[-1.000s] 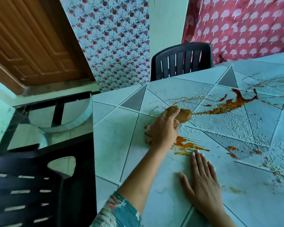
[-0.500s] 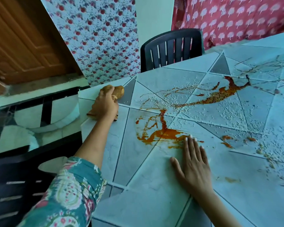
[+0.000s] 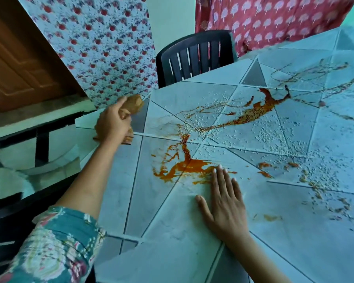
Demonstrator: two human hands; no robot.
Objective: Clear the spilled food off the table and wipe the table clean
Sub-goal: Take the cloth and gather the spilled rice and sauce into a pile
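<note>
My left hand [image 3: 112, 124] grips a brown, sauce-stained cloth [image 3: 133, 103] at the table's far left corner. My right hand [image 3: 225, 203] lies flat on the pale tiled table [image 3: 172, 231], fingers straight, fingertips at the edge of an orange sauce smear [image 3: 184, 167]. A longer streak of red-orange sauce [image 3: 260, 110] runs across the middle of the table. White rice grains [image 3: 274, 137] are scattered over the centre and right of the tabletop.
A black plastic chair [image 3: 194, 58] stands at the table's far side. Another dark chair [image 3: 0, 231] is at the lower left beside me. A wooden door [image 3: 23, 58] and patterned curtains hang behind. More small sauce spots [image 3: 272, 217] lie to the right of my right hand.
My left hand swept the cloth from the middle of the spill to the table's far left corner, uncovering the near smear. My right hand stayed flat in place.
</note>
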